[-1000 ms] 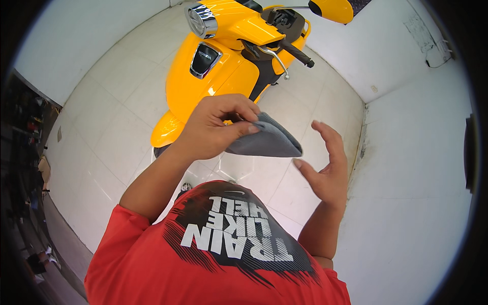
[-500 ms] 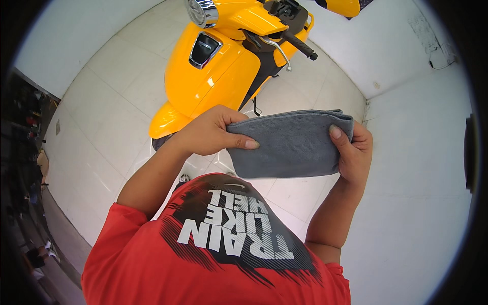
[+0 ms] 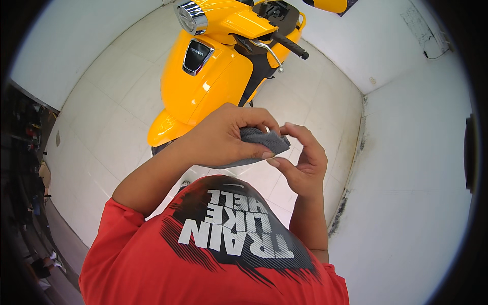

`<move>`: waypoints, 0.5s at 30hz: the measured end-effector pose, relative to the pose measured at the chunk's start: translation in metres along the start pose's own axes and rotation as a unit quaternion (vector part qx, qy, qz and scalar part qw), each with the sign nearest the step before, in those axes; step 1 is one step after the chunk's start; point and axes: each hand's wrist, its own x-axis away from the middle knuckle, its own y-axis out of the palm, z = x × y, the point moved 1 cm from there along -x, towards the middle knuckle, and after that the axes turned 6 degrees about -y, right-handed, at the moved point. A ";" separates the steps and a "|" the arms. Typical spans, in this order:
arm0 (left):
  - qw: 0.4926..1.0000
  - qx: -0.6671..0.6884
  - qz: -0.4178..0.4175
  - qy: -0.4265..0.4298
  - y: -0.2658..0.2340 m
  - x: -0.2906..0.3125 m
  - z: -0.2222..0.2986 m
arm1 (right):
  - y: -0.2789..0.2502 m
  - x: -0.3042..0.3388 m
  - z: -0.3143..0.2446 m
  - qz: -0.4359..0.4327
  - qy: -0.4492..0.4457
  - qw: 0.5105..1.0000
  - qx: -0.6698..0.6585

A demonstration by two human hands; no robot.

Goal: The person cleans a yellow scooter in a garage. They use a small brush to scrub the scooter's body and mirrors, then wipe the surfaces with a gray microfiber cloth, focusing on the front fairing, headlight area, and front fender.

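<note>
A grey cloth (image 3: 262, 139), folded into a small bundle, is gripped in my left hand (image 3: 218, 134). The left thumb presses on its near side and the fingers curl over the far side; part of the cloth hangs below that hand. Just to the right, my right hand (image 3: 307, 165) has its thumb and fingers apart around the cloth's free corner. Its thumb tip is close to my left thumb tip; whether it touches the cloth I cannot tell. Beyond both hands stands a yellow scooter (image 3: 203, 91), with its front wheel partly hidden behind my left forearm.
The scooter's handlebar grip (image 3: 291, 44) and brake lever (image 3: 269, 53) stick out to the right. Pale floor tiles (image 3: 112, 109) surround it. A white wall (image 3: 412, 168) runs along the right side. Dark clutter (image 3: 33, 127) lines the left edge.
The cloth was stretched flat between both hands and is now folded up small in my left hand. My right hand has moved left and its fingers have come apart.
</note>
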 end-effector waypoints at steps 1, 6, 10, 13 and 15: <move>0.999 0.021 -0.006 -0.042 0.000 0.002 0.003 | 0.007 -0.001 -0.001 -0.010 0.020 1.000 0.002; 0.984 0.122 -0.047 -0.117 -0.006 0.020 0.000 | 0.024 -0.002 -0.008 0.053 -0.014 0.996 -0.065; 0.961 0.251 0.027 -0.112 0.003 0.035 -0.011 | 0.029 0.003 -0.011 0.115 -0.149 0.974 0.127; 0.979 0.163 0.104 -0.060 0.011 0.046 -0.015 | 0.035 0.006 -0.010 0.104 -0.173 0.973 0.108; 0.991 0.061 0.117 -0.014 0.013 0.052 -0.017 | 0.038 0.006 -0.008 0.106 -0.093 0.990 0.023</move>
